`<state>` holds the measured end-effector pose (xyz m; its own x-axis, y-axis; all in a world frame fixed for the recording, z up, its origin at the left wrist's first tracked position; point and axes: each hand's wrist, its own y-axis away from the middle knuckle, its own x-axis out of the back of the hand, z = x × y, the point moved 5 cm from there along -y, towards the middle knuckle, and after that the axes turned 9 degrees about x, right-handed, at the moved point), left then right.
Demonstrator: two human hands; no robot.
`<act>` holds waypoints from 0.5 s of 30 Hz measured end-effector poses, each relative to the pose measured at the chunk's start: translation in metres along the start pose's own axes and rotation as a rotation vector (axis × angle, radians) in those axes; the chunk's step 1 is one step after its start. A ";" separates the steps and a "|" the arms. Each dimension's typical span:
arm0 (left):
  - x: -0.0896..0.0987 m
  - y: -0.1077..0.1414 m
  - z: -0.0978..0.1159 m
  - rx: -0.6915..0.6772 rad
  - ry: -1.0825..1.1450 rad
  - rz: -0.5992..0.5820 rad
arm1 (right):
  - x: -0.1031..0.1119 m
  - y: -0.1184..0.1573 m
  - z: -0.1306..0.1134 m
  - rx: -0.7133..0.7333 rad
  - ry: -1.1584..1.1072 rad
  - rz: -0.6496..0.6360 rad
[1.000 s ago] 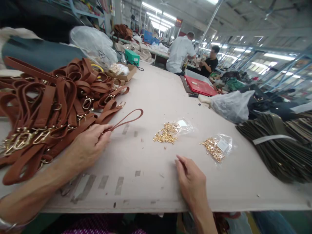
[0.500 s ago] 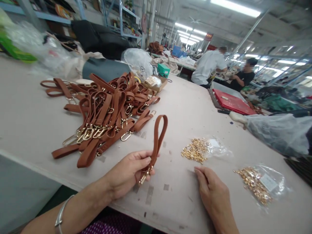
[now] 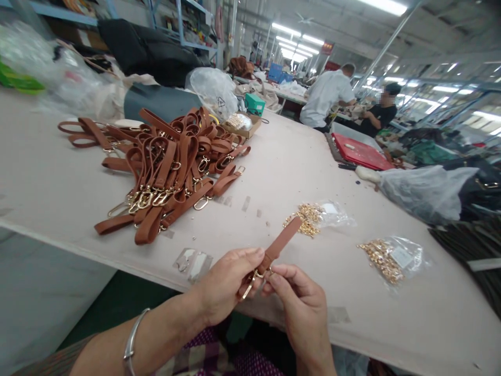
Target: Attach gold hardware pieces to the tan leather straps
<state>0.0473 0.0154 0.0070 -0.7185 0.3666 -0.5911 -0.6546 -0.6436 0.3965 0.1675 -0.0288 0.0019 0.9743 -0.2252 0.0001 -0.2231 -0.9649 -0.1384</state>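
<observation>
My left hand (image 3: 230, 279) is closed round a brown leather wrist strap (image 3: 282, 241), whose loop points up and to the right. From the strap's lower end a gold clasp (image 3: 248, 287) hangs below my thumb. My right hand (image 3: 299, 300) has come in close beside it, thumb and forefinger pinched together at the strap's metal end. Whatever small piece lies between those fingertips is mostly hidden. Just beyond the strap is a heap of small gold fittings (image 3: 309, 219) spilling from a clear bag.
A big pile of brown straps (image 3: 168, 162) with gold clasps covers the left of the table (image 3: 285, 156). On the right lies a second bag of gold fittings (image 3: 385, 261). A red tray (image 3: 360, 151) and plastic wrap (image 3: 422, 190) sit farther back. Two people work beyond.
My right hand has moved left from the table to the strap's metal end. My left hand has shifted right, tilting the loop rightward. The view has turned slightly.
</observation>
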 end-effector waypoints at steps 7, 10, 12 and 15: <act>0.000 0.006 -0.004 -0.063 -0.210 0.026 | 0.003 0.008 -0.002 -0.004 0.045 0.003; -0.001 0.008 -0.003 -0.082 -0.256 0.029 | 0.001 0.010 0.000 -0.007 0.050 -0.010; -0.001 0.010 -0.001 -0.100 -0.297 0.035 | 0.000 0.009 0.000 -0.015 0.056 -0.011; 0.002 0.010 -0.002 -0.111 -0.357 0.057 | -0.001 0.008 0.001 -0.026 0.047 -0.005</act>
<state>0.0396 0.0084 0.0087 -0.8026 0.5263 -0.2809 -0.5958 -0.7314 0.3319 0.1652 -0.0362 0.0002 0.9730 -0.2258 0.0473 -0.2194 -0.9691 -0.1128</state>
